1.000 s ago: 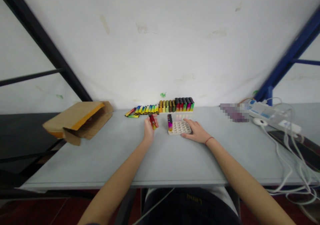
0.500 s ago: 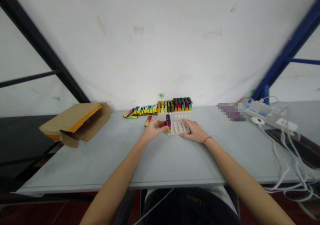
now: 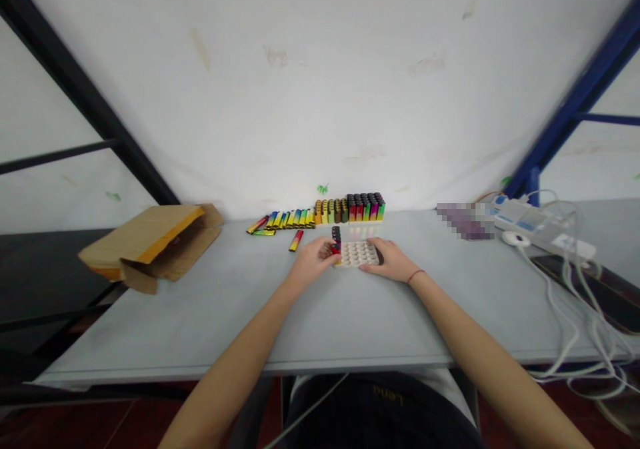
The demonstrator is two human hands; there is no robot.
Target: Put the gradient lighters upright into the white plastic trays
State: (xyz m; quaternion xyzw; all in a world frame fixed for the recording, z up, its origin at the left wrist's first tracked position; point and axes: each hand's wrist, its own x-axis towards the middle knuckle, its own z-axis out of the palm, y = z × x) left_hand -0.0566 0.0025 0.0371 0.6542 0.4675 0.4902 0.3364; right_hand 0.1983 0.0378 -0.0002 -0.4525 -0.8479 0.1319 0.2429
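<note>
A white tray with round holes (image 3: pixel 361 254) lies on the grey table (image 3: pixel 320 309) in front of me. A few colourful lighters (image 3: pixel 337 234) stand upright at its left edge. My left hand (image 3: pixel 314 262) is closed in a pinch on a red lighter at the tray's left side. My right hand (image 3: pixel 393 260) rests against the tray's right side, its fingers curled on the rim. Behind the tray stands a block of upright lighters (image 3: pixel 353 209), with a row of lighters lying flat (image 3: pixel 283 221) to its left. One red lighter (image 3: pixel 296 240) lies alone on the table.
An open cardboard box (image 3: pixel 150 239) lies on its side at the far left. A power strip (image 3: pixel 537 226) with white cables (image 3: pixel 575 316) sits at the right, next to a dark flat object (image 3: pixel 600 286). A white wall stands behind the table.
My left hand moved right from in front of the flat row to the tray's left edge with a red lighter. Another red lighter now lies alone on the table. My right hand stayed on the tray.
</note>
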